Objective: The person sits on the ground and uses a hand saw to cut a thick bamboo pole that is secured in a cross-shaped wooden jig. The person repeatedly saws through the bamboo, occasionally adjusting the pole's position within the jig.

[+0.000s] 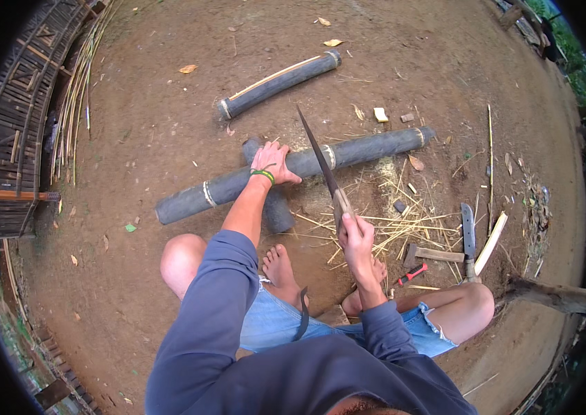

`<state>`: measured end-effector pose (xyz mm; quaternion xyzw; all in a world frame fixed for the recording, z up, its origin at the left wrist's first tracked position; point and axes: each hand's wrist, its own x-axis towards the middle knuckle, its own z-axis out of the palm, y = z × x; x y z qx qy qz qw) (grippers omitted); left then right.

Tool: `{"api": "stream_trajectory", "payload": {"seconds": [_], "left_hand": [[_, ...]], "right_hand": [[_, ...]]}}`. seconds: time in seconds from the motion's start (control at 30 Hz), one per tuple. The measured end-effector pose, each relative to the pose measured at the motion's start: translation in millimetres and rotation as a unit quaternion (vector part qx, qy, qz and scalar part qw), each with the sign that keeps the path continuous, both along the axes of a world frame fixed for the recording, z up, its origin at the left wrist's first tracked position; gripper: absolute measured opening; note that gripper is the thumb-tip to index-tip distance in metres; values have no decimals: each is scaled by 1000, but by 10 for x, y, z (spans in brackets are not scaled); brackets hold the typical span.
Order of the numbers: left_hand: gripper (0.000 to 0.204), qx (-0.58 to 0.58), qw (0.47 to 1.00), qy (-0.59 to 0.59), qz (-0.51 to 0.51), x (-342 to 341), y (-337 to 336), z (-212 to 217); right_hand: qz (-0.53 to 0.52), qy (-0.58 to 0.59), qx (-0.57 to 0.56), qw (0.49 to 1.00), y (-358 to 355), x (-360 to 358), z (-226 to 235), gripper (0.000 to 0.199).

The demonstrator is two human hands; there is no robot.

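Note:
A long dark bamboo pole (369,146) with pale rings lies slantwise in front of me, resting across a shorter dark log (278,213). My left hand (273,162) is wrapped over the pole's top, right above the log, and a green band circles that wrist. My right hand (356,238) grips the wooden handle of a handsaw (325,166). Its long tapering blade points away from me and crosses over the pole beside a pale ring; whether its teeth touch the bamboo I cannot tell.
Farther off lies a split bamboo piece (279,84). To the right are a machete (469,232), a hammer-like tool with a wooden handle (438,254), a red-handled knife (412,274) and scattered bamboo strips (404,228). Thin canes (80,97) lie at the left by a slatted bamboo structure (16,138).

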<state>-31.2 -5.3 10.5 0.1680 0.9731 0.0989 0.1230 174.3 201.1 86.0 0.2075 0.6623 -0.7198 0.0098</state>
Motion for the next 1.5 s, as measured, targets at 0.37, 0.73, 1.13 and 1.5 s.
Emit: {"api": "stream_trajectory", "payload": {"seconds": [0.37,0.73,1.13,1.5], "left_hand": [[102,11,991,-119,53,-210,-153,-31],[87,-7,997,43,71,301,-25,-184],[78,-48,997,32,60,450,84,-205],[77,-44,995,22,83,488,20,-224]], "right_hand": [[-23,-55,42,997,54,348,-300,33],[14,-40,6,999,-2,330,-240,36],[5,-61,114,992,-49,394,44,37],[98,-129,155,974,-18,364,-224,44]]}}
